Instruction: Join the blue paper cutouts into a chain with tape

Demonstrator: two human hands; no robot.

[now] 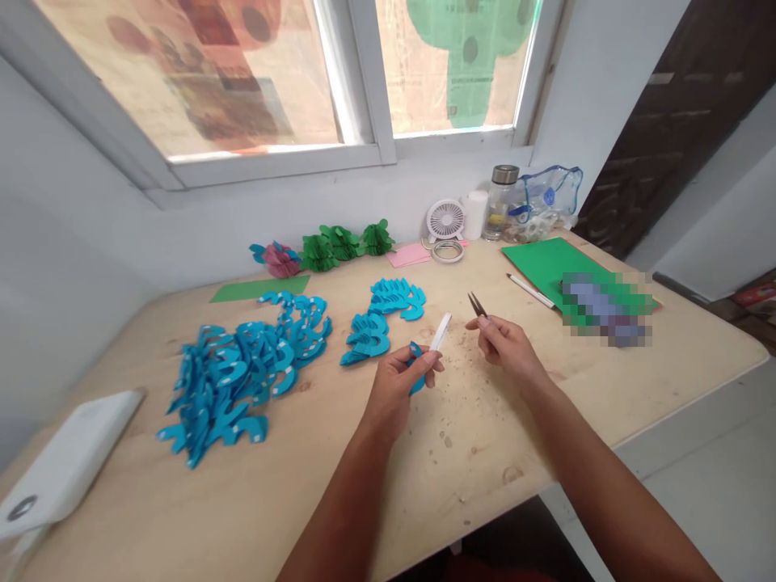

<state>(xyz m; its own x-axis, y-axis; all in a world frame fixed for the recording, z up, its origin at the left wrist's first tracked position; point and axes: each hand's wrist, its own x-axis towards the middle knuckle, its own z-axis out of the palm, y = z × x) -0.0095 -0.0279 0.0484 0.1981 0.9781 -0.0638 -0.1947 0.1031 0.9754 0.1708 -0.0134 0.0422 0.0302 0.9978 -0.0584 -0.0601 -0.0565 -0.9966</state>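
My left hand (403, 384) pinches a curved blue paper piece (416, 383) together with a narrow white strip (441, 331) that sticks up past the fingertips. To the right, my right hand (500, 343) is closed on dark, two-pointed tweezers (477, 305), their tips slightly apart and aimed up and left; the rest is hidden in the hand. The hands are apart. Just beyond my left hand lie two fanned stacks of blue paper pieces (367, 338). Farther left is a big pile of blue cutouts (227, 364), many bearing small white patches.
Green paper flowers (318, 252) and a pink one (282, 260) line the wall. A small fan (446, 220), tape roll (447, 252) and bottle (500, 202) stand at the back. Right: a white pencil (530, 291) and green sheets (539, 263). A white device (78, 453) lies left.
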